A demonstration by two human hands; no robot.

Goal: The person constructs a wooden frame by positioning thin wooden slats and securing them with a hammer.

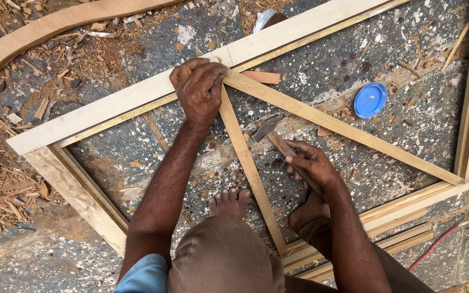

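The left hand [199,89] is curled into a loose fist and pressed down on the far end of a thin pale wooden slat [248,163], right where that slat meets a second, longer pale slat [343,127] and the broad light wooden frame rail [120,108] running across the far side. Whether the fingers pinch anything small at the joint cannot be told (the knuckles hide it).

The right hand [310,165] is wrapped closed around the brown wooden handle of a hammer [270,133], gripping it low on the shaft. The dark metal head points far and left of the grip, lying just right of the thin slat and nearer than the joint under the left fist.

A bare foot [229,202] rests on the paint-spattered grey floor [327,70] beside the near stretch of the slat. A round blue plastic lid [370,100] lies to the right, beyond the longer slat. Wood shavings [12,184] are scattered on the left, outside the frame.
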